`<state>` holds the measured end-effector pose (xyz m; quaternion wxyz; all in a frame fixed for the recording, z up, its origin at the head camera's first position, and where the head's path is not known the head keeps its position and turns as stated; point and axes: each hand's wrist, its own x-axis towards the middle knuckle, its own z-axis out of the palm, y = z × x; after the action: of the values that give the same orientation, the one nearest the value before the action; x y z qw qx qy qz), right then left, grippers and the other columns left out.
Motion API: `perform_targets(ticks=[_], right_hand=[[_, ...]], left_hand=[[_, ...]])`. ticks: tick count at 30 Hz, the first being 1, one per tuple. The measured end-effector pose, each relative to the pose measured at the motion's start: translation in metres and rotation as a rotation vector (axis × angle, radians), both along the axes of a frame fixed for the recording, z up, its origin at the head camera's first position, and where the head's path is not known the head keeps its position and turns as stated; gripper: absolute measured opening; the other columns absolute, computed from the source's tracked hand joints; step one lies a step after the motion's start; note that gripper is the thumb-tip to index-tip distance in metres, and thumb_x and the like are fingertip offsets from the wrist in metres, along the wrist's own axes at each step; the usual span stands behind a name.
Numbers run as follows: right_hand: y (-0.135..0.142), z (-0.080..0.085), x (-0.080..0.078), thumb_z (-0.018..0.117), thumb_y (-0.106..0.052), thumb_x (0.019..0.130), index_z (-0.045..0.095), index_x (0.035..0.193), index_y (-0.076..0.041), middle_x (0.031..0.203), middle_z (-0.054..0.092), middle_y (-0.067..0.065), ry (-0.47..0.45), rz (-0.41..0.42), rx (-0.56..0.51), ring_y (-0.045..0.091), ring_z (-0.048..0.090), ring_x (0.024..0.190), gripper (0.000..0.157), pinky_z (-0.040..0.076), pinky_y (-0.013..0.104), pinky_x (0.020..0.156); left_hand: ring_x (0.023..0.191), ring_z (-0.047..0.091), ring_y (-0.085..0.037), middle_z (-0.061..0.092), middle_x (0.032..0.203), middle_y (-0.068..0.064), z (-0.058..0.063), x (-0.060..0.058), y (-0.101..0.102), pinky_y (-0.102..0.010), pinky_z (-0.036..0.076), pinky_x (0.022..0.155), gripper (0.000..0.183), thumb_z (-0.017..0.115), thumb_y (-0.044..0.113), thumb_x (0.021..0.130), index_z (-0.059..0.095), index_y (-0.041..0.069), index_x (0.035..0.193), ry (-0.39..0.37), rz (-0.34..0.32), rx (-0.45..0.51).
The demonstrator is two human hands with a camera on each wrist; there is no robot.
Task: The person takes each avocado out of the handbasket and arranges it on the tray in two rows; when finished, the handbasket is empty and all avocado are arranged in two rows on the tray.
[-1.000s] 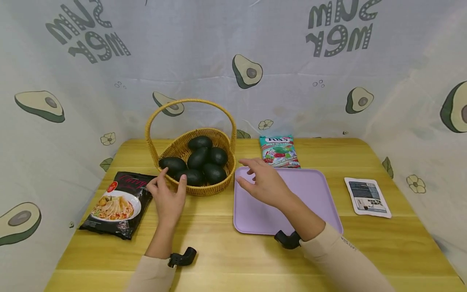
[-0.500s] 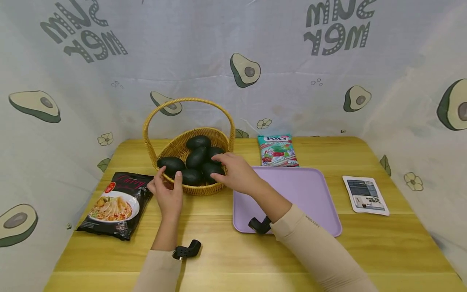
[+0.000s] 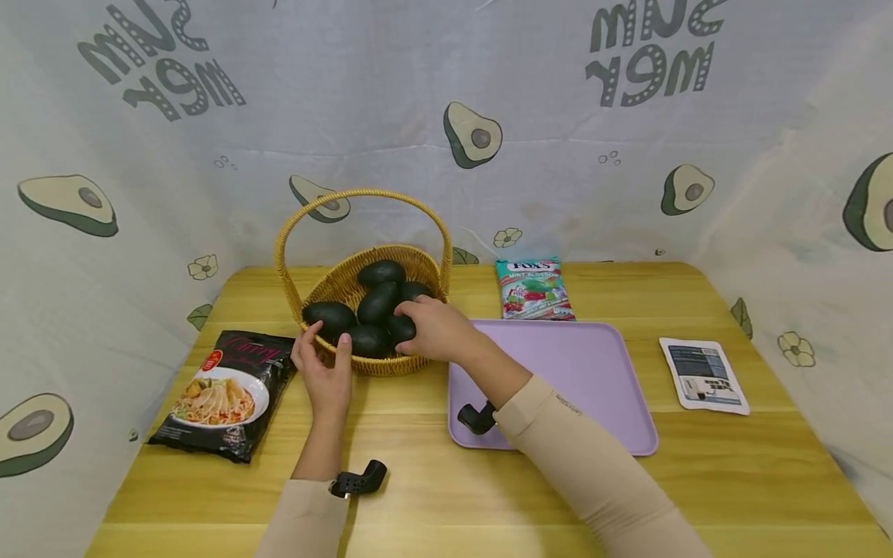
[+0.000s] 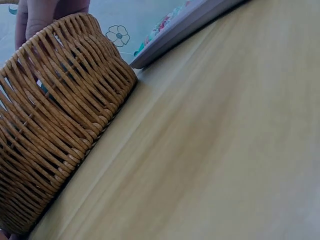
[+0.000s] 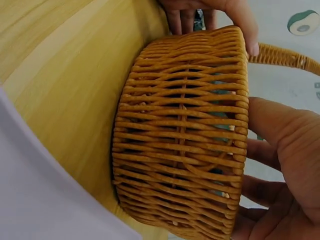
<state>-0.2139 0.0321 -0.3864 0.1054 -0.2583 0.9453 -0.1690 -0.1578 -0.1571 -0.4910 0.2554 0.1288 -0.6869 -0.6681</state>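
Observation:
A yellow wicker basket (image 3: 387, 366) with a tall arched handle holds several dark green avocados (image 3: 331, 318). My right hand (image 3: 443, 329) reaches over the basket's right rim, thumb and fingers curved round the front-right avocado (image 3: 401, 328). It covers part of that fruit and of one behind it. At the front-left rim, my left hand (image 3: 328, 381) touches the basket with thumb and index finger spread. From the right wrist view, the left thumb tip lies at the rim beside the handle's foot, the other fingers along the woven side.
A lilac tray (image 3: 558, 372) lies right of the basket, under my right forearm. Behind it is a green candy bag (image 3: 534, 290). A black noodle packet (image 3: 225, 394) lies at the left, a white flat packet (image 3: 703, 376) at the right. A printed curtain hangs behind.
My right hand has moved left from over the tray into the basket, and its fingers have closed round an avocado. The left hand has shifted slightly at the rim.

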Motion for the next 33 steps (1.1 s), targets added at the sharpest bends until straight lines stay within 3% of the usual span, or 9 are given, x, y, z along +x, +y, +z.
perform_targets(ticks=[8,18,21,28,32,33], right_hand=[[-0.008,-0.006,-0.003,0.081,-0.037,0.087,0.061,0.14,-0.017,0.14,0.061,0.01,0.005,-0.031,0.078,0.029,0.063,0.123,0.06,0.051,0.046,0.105],[-0.007,-0.006,-0.002,0.082,-0.033,0.087,0.062,0.139,-0.014,0.138,0.061,0.012,0.041,-0.023,0.014,0.03,0.063,0.122,0.059,0.051,0.046,0.105],[-0.006,-0.003,0.0,0.082,-0.033,0.087,0.061,0.141,-0.015,0.14,0.059,0.013,0.035,-0.034,-0.06,0.032,0.062,0.124,0.06,0.052,0.047,0.104],[0.002,0.002,0.011,0.082,-0.033,0.087,0.06,0.141,-0.017,0.139,0.057,0.01,0.032,-0.124,-0.321,0.029,0.059,0.125,0.061,0.049,0.048,0.108],[0.01,0.005,0.018,0.082,-0.034,0.087,0.06,0.141,-0.019,0.136,0.058,0.008,0.037,-0.167,-0.43,0.028,0.059,0.123,0.06,0.05,0.049,0.106],[0.013,0.005,0.02,0.082,-0.035,0.087,0.06,0.141,-0.019,0.136,0.058,0.009,0.035,-0.174,-0.457,0.029,0.059,0.122,0.06,0.051,0.049,0.104]], left_hand=[[0.14,0.04,-0.033,0.011,0.163,-0.015,-0.003,0.0,0.0,-0.055,0.035,0.115,0.052,0.069,0.015,0.097,0.047,0.011,0.144,0.014,-0.021,-0.011],[0.144,0.034,-0.039,0.009,0.163,-0.018,-0.004,0.0,-0.001,-0.058,0.031,0.119,0.05,0.067,0.013,0.098,0.047,0.009,0.143,0.004,-0.014,-0.005],[0.144,0.034,-0.042,0.008,0.162,-0.022,0.001,0.003,0.0,-0.059,0.03,0.119,0.05,0.066,0.01,0.098,0.046,0.006,0.143,-0.005,-0.015,-0.003],[0.144,0.032,-0.045,0.01,0.161,-0.025,0.03,0.017,0.009,-0.061,0.03,0.118,0.049,0.063,0.007,0.098,0.043,-0.001,0.143,-0.008,-0.035,0.007],[0.144,0.033,-0.044,0.011,0.16,-0.024,0.031,0.017,0.009,-0.061,0.03,0.118,0.049,0.064,0.007,0.098,0.044,0.0,0.142,-0.005,-0.03,0.014],[0.144,0.034,-0.042,0.011,0.16,-0.023,0.025,0.015,0.007,-0.06,0.03,0.118,0.049,0.064,0.008,0.098,0.045,0.001,0.143,-0.004,-0.028,0.014]])
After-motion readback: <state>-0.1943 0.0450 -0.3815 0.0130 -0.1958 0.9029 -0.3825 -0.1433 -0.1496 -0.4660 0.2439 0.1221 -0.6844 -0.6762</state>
